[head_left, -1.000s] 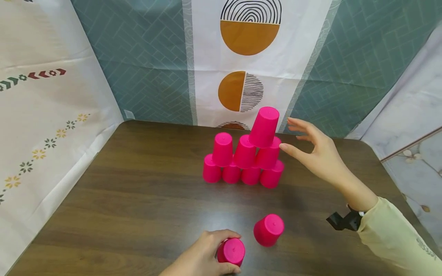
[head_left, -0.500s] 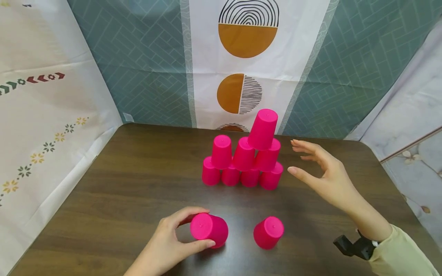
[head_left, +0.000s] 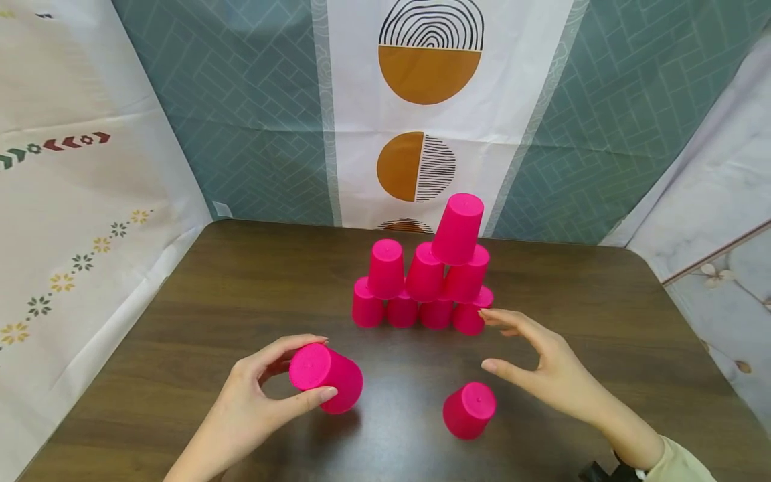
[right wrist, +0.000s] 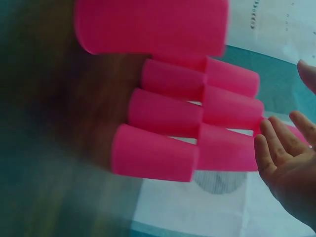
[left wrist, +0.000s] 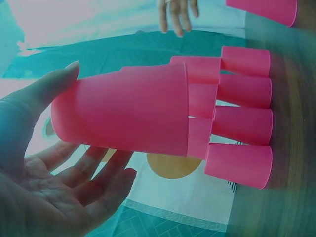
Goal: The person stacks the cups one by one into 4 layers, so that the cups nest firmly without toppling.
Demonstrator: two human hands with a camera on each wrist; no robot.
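Note:
My left hand (head_left: 247, 395) holds a bright pink plastic cup (head_left: 334, 381) between thumb and fingers, raised over the table and tilted with its closed base up. In the left wrist view this cup (left wrist: 123, 111) fills the middle. My right hand (head_left: 539, 368) hovers with fingers apart and nothing in its grasp, close to the lower right of a cup pyramid (head_left: 425, 273). The pyramid has several upside-down cups at the bottom, three above them, and a single top cup (head_left: 459, 231) on the right side. A lone upside-down cup (head_left: 470, 410) stands nearer to me.
The dark wooden table (head_left: 241, 288) ends at a back wall of teal and white cloth (head_left: 265, 120). Pale patterned cloth (head_left: 108, 268) borders the left side, and marbled cloth (head_left: 711, 201) the right.
My left hand has lifted its cup from near the front edge and carried it left and farther from me. My right hand has withdrawn from beside the top cup and come down toward the lone cup.

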